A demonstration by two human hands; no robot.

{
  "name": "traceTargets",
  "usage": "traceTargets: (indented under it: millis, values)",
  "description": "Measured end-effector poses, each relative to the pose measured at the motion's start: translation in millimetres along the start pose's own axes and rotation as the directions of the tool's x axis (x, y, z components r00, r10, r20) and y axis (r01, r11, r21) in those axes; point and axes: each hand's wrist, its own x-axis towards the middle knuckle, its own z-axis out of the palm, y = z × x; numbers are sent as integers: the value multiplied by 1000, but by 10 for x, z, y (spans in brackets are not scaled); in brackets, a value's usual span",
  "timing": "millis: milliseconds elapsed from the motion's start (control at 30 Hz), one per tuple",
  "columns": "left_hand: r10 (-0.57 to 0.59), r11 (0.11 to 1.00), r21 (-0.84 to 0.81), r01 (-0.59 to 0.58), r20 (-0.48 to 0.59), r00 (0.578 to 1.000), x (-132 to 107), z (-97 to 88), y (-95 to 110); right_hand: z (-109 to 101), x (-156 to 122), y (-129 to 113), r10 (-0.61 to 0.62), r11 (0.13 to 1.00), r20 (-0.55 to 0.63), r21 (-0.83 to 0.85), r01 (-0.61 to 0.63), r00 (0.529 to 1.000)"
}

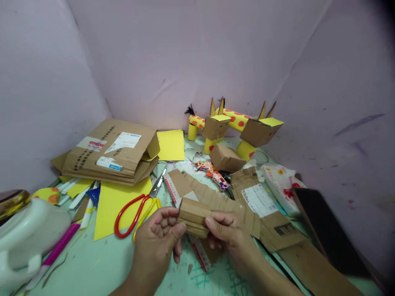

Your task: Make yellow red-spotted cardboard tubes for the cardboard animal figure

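Both left hand and right hand pinch folded card.
Torn cardboard lies behind, scissors and phone either side; parcel labels are illegible.

The brown piece is matt cardboard, the scissor blades shiny metal, the scissor handles glossy plastic.

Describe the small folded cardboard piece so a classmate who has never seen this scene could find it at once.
Start at the pale green tabletop and look to the middle of its near side. There the left hand and the right hand hold the small folded cardboard piece between them. Unlike the brown cardboard box lying beyond it, this one is gripped in the fingers.
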Motion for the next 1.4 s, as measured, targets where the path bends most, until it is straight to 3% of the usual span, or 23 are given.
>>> traceTargets:
  millis: [100, 233, 433, 600, 700, 800, 900, 967, 1133, 1233, 1400]
  values:
    - [-25, 998, 59, 26, -11, 1000, -24, -5, 27, 6, -24, -13, 11, 1000, 0, 6, -11, 1000]
    - [-4, 996, 92, 1, 37, 999, -23, -39, -75, 74, -50, -57, -104, 992, 59, -61, 107, 993]
    - [25, 998, 57, -28, 64, 998, -43, -34, -147, 151, -41, -28, -56, 998, -177, -8, 55, 983]
    - [210, 977, 29, -212, 43, 977, -123, -54, 40, -39, 38, -40, -155, 973, -148, 151, 177, 977]
    - [315, 946, 26, -323, 156, 936, -104, -114, 58, -119, 72, -58, -153, 970, -114, 171, 171, 982]
    - [271, 931, 143, -335, 346, 898, -60, -157, 26, -98, 49, -78, -155, 986, -35, 55, 157, 987]
    - [262, 856, 316, -409, 415, 871, -29, -161, 3, -22, -10, -133, -140, 984, 27, -106, 142, 990]
    - [301, 815, 347, -464, 430, 851, -14, -150, -14, 22, -40, -170, -147, 974, 17, -174, 148, 989]
    - [283, 900, 215, -380, 373, 884, 17, -117, -68, 33, -34, -118, -62, 994, -164, -98, 46, 984]
    - [227, 946, 142, -290, 346, 910, 25, -99, -75, 11, -20, -57, -40, 997, -139, -69, 30, 990]
    - [150, 978, 73, -194, 399, 905, 36, -111, -83, -33, -64, -92, -213, 956, -67, -219, 194, 975]
